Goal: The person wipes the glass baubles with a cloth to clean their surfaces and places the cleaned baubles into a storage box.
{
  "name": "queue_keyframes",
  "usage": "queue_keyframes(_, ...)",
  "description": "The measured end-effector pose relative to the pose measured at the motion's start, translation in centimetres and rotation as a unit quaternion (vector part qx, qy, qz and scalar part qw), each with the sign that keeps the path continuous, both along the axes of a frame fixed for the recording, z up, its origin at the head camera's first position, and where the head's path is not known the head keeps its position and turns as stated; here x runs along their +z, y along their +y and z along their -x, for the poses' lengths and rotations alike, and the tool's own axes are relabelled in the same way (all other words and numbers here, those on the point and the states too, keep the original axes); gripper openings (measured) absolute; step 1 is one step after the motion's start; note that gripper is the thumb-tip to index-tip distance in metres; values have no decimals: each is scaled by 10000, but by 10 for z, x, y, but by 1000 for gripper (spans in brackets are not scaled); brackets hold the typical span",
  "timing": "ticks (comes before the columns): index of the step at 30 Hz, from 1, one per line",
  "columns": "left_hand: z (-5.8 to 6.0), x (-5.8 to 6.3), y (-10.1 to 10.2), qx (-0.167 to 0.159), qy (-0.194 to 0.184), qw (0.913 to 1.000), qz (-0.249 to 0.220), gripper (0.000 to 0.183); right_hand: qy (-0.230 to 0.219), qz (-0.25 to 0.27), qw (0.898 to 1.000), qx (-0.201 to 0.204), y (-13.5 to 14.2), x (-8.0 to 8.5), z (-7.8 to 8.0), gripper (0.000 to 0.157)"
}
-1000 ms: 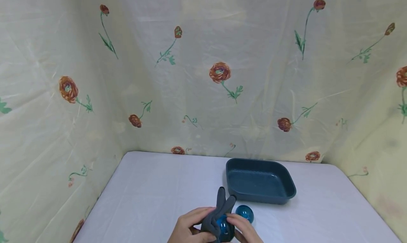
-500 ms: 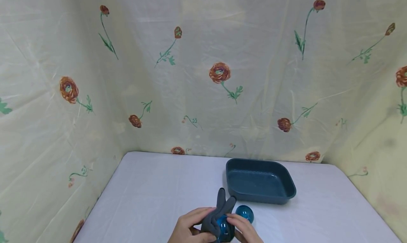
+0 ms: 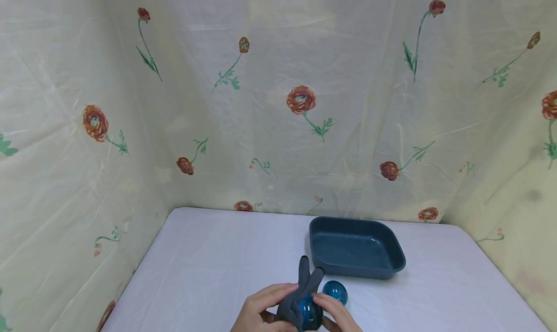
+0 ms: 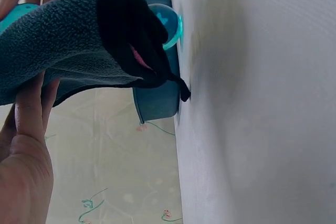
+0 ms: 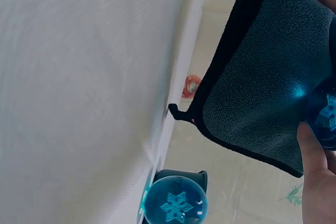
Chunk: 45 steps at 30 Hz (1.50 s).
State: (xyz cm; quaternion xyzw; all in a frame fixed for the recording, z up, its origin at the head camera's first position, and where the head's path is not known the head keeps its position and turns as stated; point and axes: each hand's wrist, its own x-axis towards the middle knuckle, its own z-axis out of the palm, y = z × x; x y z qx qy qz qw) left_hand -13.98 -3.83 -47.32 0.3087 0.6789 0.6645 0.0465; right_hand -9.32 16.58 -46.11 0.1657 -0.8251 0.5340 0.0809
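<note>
Here — left hand (image 3: pixel 261 308) curled round cloth (image 3: pixel 288 310), right hand (image 3: pixel 338 312) round blue ball (image 3: pixel 311 314)

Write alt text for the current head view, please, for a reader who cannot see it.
A person's left hand grips a dark gray cloth against a shiny blue ball held by the right hand. A second blue ball lies just beyond on a white table, in front of an open dark teal dish, with flower-printed sheeting behind.

The worktop (image 3: pixel 217 264), pale and smooth with rounded far corners, carries a dark blue-green rectangular dish (image 3: pixel 359 269) near its far edge and a see-through blue ball (image 3: pixel 335 291) just in front of the dish.
</note>
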Motion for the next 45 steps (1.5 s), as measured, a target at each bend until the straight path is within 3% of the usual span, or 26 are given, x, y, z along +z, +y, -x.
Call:
queue_keyframes(11,-1,-2,0,-96,534,9985,52,47,-675,346,9961,-443,-7,4,-3,55)
queue_keyframes(17,-2,-2,0,-30,588,9981,185,44,-1163,310,9927,-20,-3,3,-2,59)
queue_keyframes(24,-3,0,1,29,598,9979,256,42,-1041,538,9927,-286,-4,-3,-1,56)
queue_keyframes(31,-6,4,2,140,355,9982,470,41,-1109,534,9917,-382,-5,-3,-1,56)
queue_keyframes(38,-4,0,3,104,846,9957,355,42,-1345,624,9884,-327,-5,-2,0,59)
queue_keyframes(45,-3,-3,3,152,933,9950,315,42,-1341,570,9878,-551,-8,0,0,57)
